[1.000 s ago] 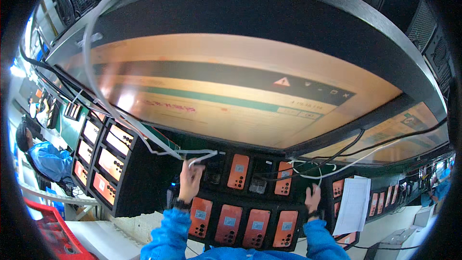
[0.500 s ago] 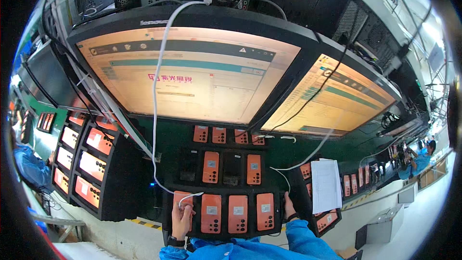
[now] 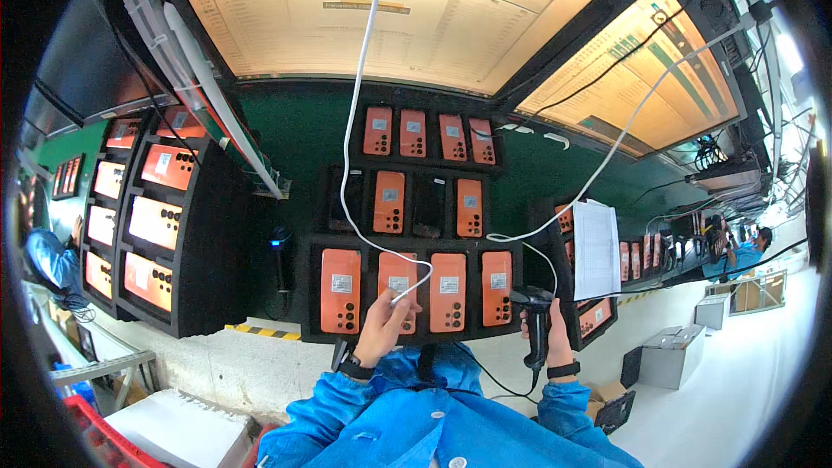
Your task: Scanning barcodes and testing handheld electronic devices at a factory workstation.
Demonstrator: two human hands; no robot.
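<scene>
A black foam tray (image 3: 313, 290) in front of me holds a row of orange phones, backs up, camera lenses toward me. My left hand (image 3: 380, 331) pinches the end of a white cable (image 3: 411, 289) over the lower part of the second phone (image 3: 397, 265) from the left. Whether the plug touches that phone is hidden by my fingers. The leftmost phone (image 3: 340, 286) lies beside this hand. In my right hand (image 3: 559, 340) is a black handheld barcode scanner (image 3: 536, 329), held by its grip just off the tray's right end, near the rightmost phone (image 3: 497, 289).
Behind stand two more phone trays, the middle one (image 3: 438, 231) with some dark slots. Two monitors (image 3: 416, 43) rise beyond. Left is a tall black phone rack (image 3: 217, 251); right, paper sheets (image 3: 596, 247) rest on another tray. A loose white cable (image 3: 598, 175) hangs at right.
My left hand has moved with the cable end from the leftmost phone to the second one. My right hand now holds the scanner beside the tray. The view has tilted down.
</scene>
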